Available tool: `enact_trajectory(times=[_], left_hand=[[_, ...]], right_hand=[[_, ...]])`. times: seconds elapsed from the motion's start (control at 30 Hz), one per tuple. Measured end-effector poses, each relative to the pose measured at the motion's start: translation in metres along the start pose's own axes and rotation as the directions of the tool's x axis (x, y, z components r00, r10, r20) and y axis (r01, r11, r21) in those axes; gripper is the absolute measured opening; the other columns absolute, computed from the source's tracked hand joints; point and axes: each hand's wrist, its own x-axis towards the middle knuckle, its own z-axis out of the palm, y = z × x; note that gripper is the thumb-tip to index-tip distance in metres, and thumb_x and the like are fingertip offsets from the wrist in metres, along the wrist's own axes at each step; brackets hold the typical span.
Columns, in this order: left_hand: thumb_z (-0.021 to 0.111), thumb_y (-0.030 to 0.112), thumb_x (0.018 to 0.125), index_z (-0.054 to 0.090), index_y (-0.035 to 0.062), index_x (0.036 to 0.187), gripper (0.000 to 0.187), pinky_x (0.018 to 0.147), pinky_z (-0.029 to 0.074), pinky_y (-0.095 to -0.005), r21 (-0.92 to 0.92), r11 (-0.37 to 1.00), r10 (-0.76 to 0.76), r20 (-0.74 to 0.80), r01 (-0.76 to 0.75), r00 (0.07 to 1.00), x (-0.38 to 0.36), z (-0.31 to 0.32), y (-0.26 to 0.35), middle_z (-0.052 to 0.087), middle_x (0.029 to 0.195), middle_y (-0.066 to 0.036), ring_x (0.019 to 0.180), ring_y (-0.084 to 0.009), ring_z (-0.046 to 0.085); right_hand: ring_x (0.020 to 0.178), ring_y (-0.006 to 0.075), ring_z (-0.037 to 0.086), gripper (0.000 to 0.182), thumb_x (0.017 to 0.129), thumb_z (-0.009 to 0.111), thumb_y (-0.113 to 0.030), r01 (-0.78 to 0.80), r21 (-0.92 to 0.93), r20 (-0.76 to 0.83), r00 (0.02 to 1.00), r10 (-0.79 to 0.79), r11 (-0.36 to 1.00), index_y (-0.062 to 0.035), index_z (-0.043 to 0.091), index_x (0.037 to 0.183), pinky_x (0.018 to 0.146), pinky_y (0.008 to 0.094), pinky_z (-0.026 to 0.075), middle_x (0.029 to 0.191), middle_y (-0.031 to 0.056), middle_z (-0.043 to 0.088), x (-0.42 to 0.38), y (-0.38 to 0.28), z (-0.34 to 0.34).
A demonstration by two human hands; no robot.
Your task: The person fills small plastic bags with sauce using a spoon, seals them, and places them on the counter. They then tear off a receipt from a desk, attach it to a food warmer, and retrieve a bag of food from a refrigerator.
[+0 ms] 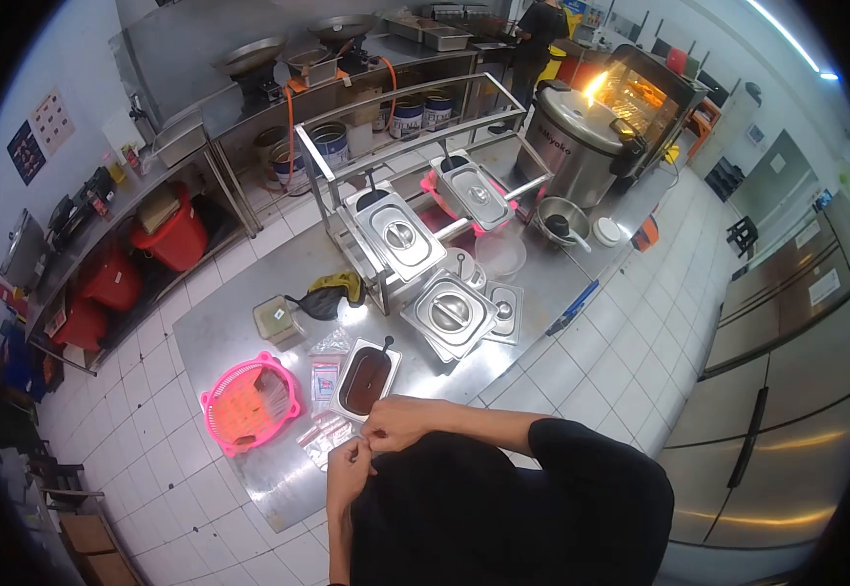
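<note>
Both hands meet close to my body at the near edge of the steel table (278,488). My left hand (349,471) has its fingers pinched together, touching my right hand (395,422), whose fingers are curled too. What they hold between them is too small to make out. Just beyond them stands a metal container of dark brown sauce (361,383) with a black-handled ladle in it. Clear plastic packets (325,381) lie left of the container. Farther left is a pink basket (295,389) with an orange bottom and brown pieces inside.
Lidded steel containers (449,308) stand beyond the sauce, beside a metal rack (386,293). A square tub (273,320) and a black and yellow cloth (332,293) lie at the left. A large cooker (566,146) stands farther back. Another person (539,44) is in the distance.
</note>
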Motion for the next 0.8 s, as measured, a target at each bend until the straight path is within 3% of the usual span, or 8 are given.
enact_trajectory(times=[0.1, 0.2, 0.27, 0.33, 0.4, 0.5, 0.6, 0.8], left_hand=[[0.050, 0.025, 0.103, 0.060, -0.0017, 0.084, 0.034, 0.051, 0.048, -0.0265, 0.117, 0.992, 0.031, 0.040, -0.036, 0.999, 0.001, -0.004, -0.002, 0.053, 0.067, -0.001, 0.056, -0.0085, 0.053], [0.048, 0.021, 0.104, 0.059, -0.0009, 0.083, 0.032, 0.052, 0.050, -0.0274, -0.070, 0.997, -0.030, -0.091, 0.024, 0.995, 0.007, -0.001, -0.010, 0.053, 0.066, -0.002, 0.057, -0.0100, 0.054], [0.049, 0.019, 0.103, 0.057, -0.0017, 0.081, 0.031, 0.052, 0.049, -0.0276, 0.000, 1.000, -0.026, -0.139, 0.026, 0.990, 0.007, 0.002, -0.003, 0.054, 0.067, -0.005, 0.057, -0.0105, 0.055], [0.051, 0.018, 0.102, 0.055, -0.0025, 0.080, 0.030, 0.052, 0.047, -0.0279, 0.067, 0.997, -0.025, -0.187, 0.038, 0.982, 0.006, 0.006, -0.004, 0.055, 0.067, -0.007, 0.056, -0.0111, 0.056], [0.049, 0.013, 0.101, 0.054, -0.0017, 0.078, 0.028, 0.052, 0.046, -0.0324, 0.321, 0.905, 0.363, -0.234, -0.280, 0.902, 0.009, 0.011, -0.012, 0.055, 0.066, -0.012, 0.056, -0.0178, 0.057], [0.051, 0.009, 0.097, 0.051, -0.0016, 0.076, 0.023, 0.052, 0.043, -0.0370, 0.053, 0.977, 0.214, -0.231, -0.208, 0.949, 0.006, 0.016, -0.015, 0.052, 0.064, -0.015, 0.055, -0.0256, 0.055], [0.052, 0.004, 0.091, 0.048, -0.0020, 0.074, 0.019, 0.052, 0.042, -0.0400, 0.390, 0.870, 0.403, -0.214, -0.300, 0.890, 0.011, 0.011, -0.012, 0.051, 0.064, -0.018, 0.054, -0.0301, 0.054], [0.056, 0.005, 0.084, 0.048, -0.0012, 0.071, 0.017, 0.053, 0.043, -0.0424, 0.473, 0.852, 0.373, -0.252, -0.222, 0.893, 0.017, -0.013, -0.021, 0.049, 0.062, -0.017, 0.055, -0.0327, 0.055]], right_hand=[[0.064, 0.0400, 0.061, 0.023, 0.087, 0.054, -0.020, -0.032, 0.056, 0.172, 0.985, 0.022, 0.998, -0.0015, 0.061, 0.075, 0.060, 0.0489, 0.046, 0.065, 0.0188, 0.061, 0.001, -0.002, -0.003], [0.064, 0.0396, 0.061, 0.022, 0.088, 0.054, -0.018, 0.028, 0.068, -0.004, 1.000, -0.027, 0.997, 0.0000, 0.061, 0.078, 0.061, 0.0484, 0.046, 0.065, 0.0197, 0.060, 0.005, 0.016, 0.027], [0.064, 0.0394, 0.062, 0.022, 0.091, 0.052, -0.016, 0.029, 0.035, -0.224, 0.974, -0.020, 0.999, 0.0013, 0.060, 0.079, 0.061, 0.0481, 0.046, 0.066, 0.0208, 0.060, 0.004, 0.020, 0.043], [0.064, 0.0390, 0.062, 0.022, 0.092, 0.052, -0.015, 0.030, 0.099, -0.225, 0.974, -0.007, 0.995, 0.0016, 0.059, 0.079, 0.061, 0.0473, 0.046, 0.066, 0.0209, 0.060, 0.002, 0.019, 0.042], [0.064, 0.0385, 0.062, 0.022, 0.093, 0.052, -0.015, 0.031, 0.161, -0.228, 0.974, 0.007, 0.987, 0.0019, 0.058, 0.079, 0.061, 0.0464, 0.046, 0.066, 0.0211, 0.060, -0.001, 0.018, 0.040], [0.062, 0.0374, 0.062, 0.024, 0.092, 0.055, -0.016, -0.023, 0.270, -0.146, 0.987, 0.064, 0.963, 0.0018, 0.058, 0.076, 0.059, 0.0445, 0.045, 0.065, 0.0201, 0.060, -0.004, 0.016, 0.037], [0.060, 0.0362, 0.061, 0.024, 0.088, 0.059, -0.017, -0.032, 0.266, -0.174, 0.981, 0.080, 0.964, 0.0017, 0.058, 0.074, 0.057, 0.0423, 0.045, 0.064, 0.0188, 0.060, -0.004, 0.017, 0.041], [0.064, 0.0377, 0.064, 0.021, 0.081, 0.062, -0.019, -0.113, -0.006, -0.284, 0.953, 0.107, 0.994, -0.0011, 0.061, 0.071, 0.060, 0.0442, 0.049, 0.068, 0.0179, 0.064, 0.000, 0.015, 0.042]])
